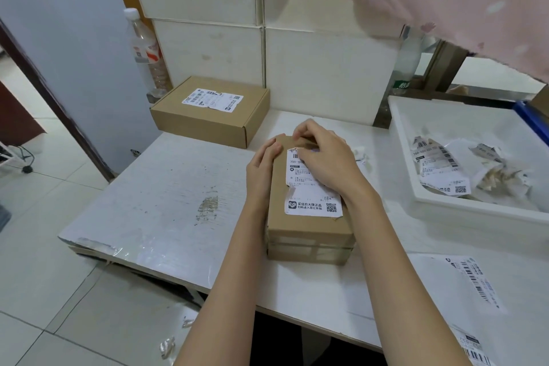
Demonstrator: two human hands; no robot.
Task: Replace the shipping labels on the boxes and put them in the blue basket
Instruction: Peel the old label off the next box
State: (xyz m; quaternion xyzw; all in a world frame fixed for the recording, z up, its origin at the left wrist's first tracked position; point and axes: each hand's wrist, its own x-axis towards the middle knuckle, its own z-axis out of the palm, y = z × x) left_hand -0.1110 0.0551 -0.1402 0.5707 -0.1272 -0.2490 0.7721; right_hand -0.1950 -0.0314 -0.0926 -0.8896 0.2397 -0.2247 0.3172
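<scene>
Inspector: Where is the box?
Clerk: Small cardboard box [309, 217] sits mid-table [166, 196], its label [312, 190] partly torn along the edges.
Inspector: Hands?
Clerk: Left hand [263, 168] lies against the box's left side, fingers straight and together. Right hand [323, 154] is on the label's far end, fingers curled; pinch cannot be confirmed.
Inspector: Other items?
Clerk: Second box [208, 116] at rear left; white tray [421, 196] of torn labels [439, 169] at right

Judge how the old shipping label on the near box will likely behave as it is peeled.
The old label will probably tear rather than lift whole: its edges are already ragged, and torn label scraps lie in the white tray. It looks thin, so likely floppy once free.
</scene>
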